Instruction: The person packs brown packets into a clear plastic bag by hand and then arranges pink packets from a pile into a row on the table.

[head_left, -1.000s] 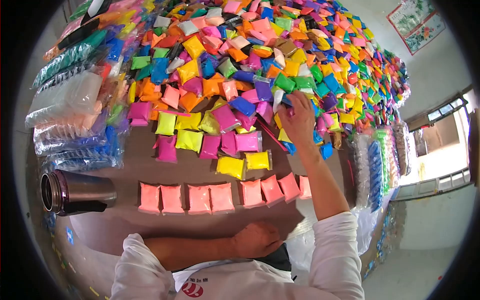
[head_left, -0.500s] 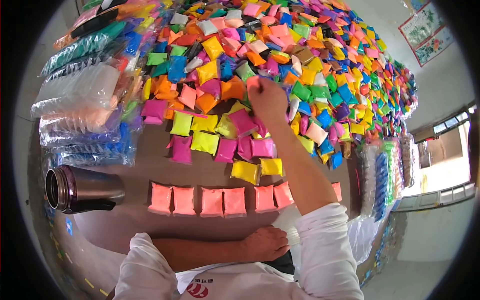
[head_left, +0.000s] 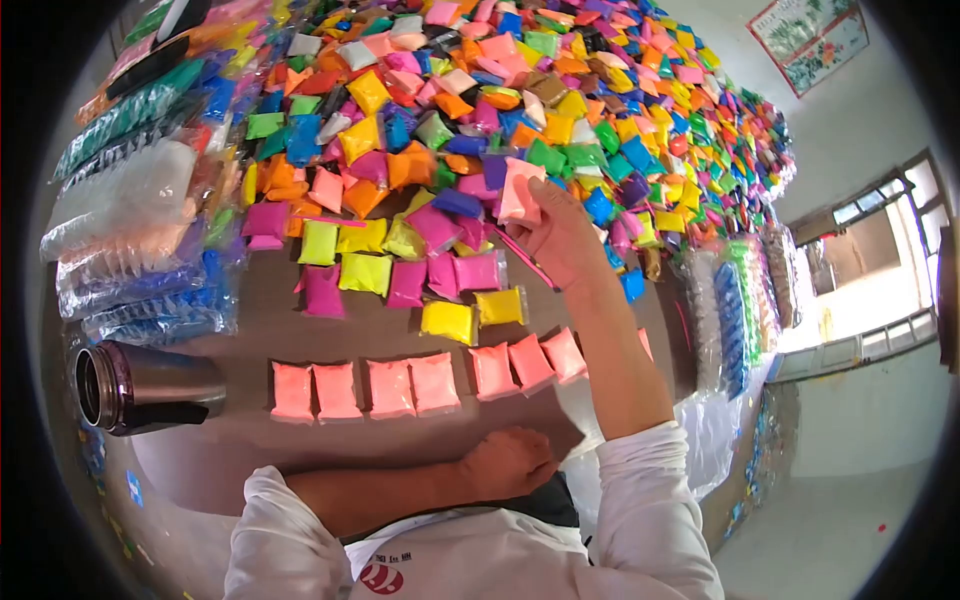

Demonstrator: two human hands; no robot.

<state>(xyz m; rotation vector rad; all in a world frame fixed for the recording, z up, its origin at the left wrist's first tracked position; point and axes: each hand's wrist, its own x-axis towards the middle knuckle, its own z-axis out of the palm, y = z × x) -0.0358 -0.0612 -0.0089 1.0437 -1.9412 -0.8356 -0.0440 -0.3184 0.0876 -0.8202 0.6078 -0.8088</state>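
My right hand (head_left: 556, 232) is raised at the near edge of a big heap of coloured packets (head_left: 600, 100), pinching a salmon-pink packet (head_left: 519, 193) between thumb and fingers. Below it on the brown table (head_left: 290, 345) lies a row of several similar pink packets (head_left: 390, 387); one at the right end is partly hidden by my right forearm. Closed in a loose fist, my left hand (head_left: 508, 463) rests at the table's near edge, below the row, with no object showing in it. Two yellow packets (head_left: 449, 322) lie between the row and the heap.
A steel flask (head_left: 150, 388) lies on its side at the left. Stacks of clear plastic packaging (head_left: 130, 190) rise behind it. More bundled packaging (head_left: 735, 320) stands at the right edge, near a window (head_left: 870, 260). Magenta packets (head_left: 322, 290) fringe the heap's front.
My right hand has drawn back from the heap, lifting the pink packet toward me. The view has shifted, so the scene sits further left. My left hand stays in a fist.
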